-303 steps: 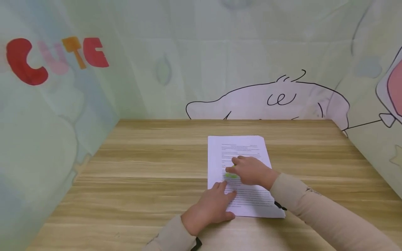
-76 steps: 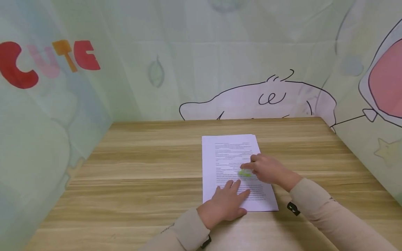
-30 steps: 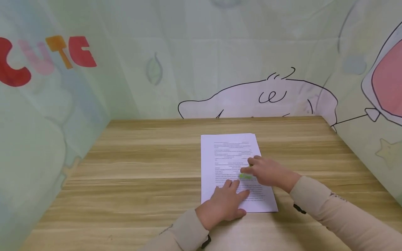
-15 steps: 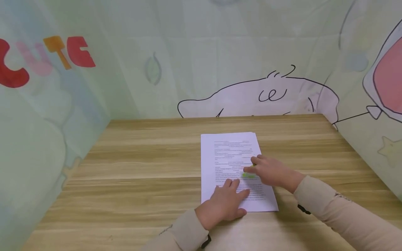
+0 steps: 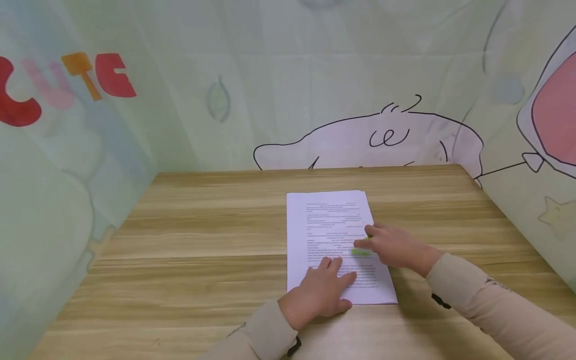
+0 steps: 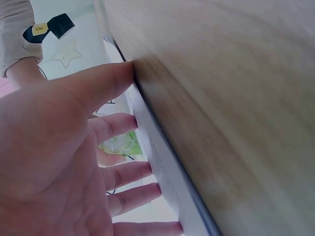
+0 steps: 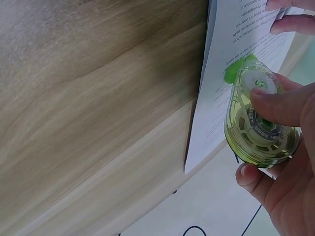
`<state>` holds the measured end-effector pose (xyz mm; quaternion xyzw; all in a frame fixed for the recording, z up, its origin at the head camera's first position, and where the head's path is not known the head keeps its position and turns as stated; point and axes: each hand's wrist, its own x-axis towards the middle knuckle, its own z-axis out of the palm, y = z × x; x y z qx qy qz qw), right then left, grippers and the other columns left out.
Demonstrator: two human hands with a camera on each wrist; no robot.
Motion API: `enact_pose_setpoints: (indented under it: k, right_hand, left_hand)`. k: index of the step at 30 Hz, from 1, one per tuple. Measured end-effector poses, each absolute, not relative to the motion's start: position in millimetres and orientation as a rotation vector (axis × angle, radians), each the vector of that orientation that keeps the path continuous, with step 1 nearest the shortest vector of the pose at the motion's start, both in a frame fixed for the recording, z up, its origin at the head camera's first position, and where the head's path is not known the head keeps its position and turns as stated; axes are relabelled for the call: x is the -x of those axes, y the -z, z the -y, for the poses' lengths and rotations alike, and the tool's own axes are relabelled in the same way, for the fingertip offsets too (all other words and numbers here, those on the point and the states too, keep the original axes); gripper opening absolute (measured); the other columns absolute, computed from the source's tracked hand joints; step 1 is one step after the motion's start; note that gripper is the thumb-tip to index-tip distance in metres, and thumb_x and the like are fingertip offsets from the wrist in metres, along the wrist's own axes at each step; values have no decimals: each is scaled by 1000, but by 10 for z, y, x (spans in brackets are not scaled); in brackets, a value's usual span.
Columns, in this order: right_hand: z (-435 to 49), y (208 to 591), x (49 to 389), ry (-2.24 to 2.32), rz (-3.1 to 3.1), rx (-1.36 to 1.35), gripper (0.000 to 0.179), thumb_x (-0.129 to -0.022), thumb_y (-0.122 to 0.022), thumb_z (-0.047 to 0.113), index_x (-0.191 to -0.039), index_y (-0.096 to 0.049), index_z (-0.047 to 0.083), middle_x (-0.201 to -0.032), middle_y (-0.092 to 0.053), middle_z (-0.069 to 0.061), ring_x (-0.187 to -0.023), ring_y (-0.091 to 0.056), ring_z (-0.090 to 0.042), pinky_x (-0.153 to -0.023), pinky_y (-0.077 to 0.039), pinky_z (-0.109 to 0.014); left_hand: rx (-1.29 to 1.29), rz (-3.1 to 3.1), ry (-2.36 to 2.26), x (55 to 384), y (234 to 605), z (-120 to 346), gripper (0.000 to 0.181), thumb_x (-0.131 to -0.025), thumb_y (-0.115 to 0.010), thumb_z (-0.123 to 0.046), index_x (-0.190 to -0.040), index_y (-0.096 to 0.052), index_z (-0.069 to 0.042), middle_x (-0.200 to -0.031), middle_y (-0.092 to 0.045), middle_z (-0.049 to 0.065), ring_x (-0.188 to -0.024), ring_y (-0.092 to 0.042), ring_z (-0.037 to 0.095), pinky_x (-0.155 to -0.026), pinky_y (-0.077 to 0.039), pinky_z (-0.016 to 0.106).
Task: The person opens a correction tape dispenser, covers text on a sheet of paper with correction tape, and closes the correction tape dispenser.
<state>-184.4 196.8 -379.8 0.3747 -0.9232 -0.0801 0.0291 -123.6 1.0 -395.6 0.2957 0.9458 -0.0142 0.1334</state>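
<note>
A stack of printed paper sheets (image 5: 298, 220) lies on the wooden table. My left hand (image 5: 317, 290) rests with spread fingers on the lower part of the top sheet, its thumb at the near edge. In the left wrist view, that hand's fingertips (image 6: 150, 169) touch the page. My right hand (image 5: 398, 248) holds a see-through green correction tape (image 7: 258, 120) between thumb and fingers. The dispenser's green end (image 7: 239, 69) is at the printed lines, just beyond my left fingers. From the head view, my right hand hides most of the correction tape's body.
The wooden table (image 5: 202, 240) extends around the paper. Cloth walls with cartoon drawings (image 5: 369, 137) stand behind it and at both sides. Black straps (image 5: 294, 346) show at both sleeve cuffs.
Over the last second my right hand has slid a little to the right across the page with the correction tape. My left hand stays in place on the paper.
</note>
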Motion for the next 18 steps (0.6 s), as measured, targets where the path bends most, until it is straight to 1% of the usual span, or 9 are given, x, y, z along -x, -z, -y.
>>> enact_pose_setpoints:
  k: [5,8,13,18]
  right_hand:
    - [-2021,3812,1854,255,2854,-1149,46,-78,-64,-3,-113,-66,26,-101,-59,-11,-92,-59,-27,-66,-52,-32]
    - [-2050,3824,1862,255,2826,-1161,44,-78,-64,-2,-112,-67,26,-97,-59,-9,-88,-58,-25,-63,-49,-29]
    - [-2098,3834,1873,244,2796,-1167,41,-79,-64,0,-110,-68,26,-93,-59,-9,-82,-57,-22,-62,-48,-28]
    - [-2150,3847,1876,224,2771,-1180,40,-78,-64,-1,-108,-69,25,-92,-59,-9,-80,-57,-22,-61,-49,-30]
  left_hand:
    - [-859,-2746,33,1236,3966,-9,58,-84,-57,-51,-137,-40,-36,-145,-33,6,-129,-34,25,-93,-44,49]
    - [-865,-2748,35,1239,3971,-5,58,-84,-57,-51,-138,-40,-36,-145,-33,6,-129,-34,25,-93,-44,49]
    - [-882,-2757,32,1242,3976,-1,58,-84,-58,-51,-137,-41,-35,-144,-34,7,-128,-35,26,-92,-44,49]
    - [-874,-2751,26,1237,3975,2,58,-84,-58,-51,-137,-41,-35,-144,-34,6,-129,-34,26,-93,-44,49]
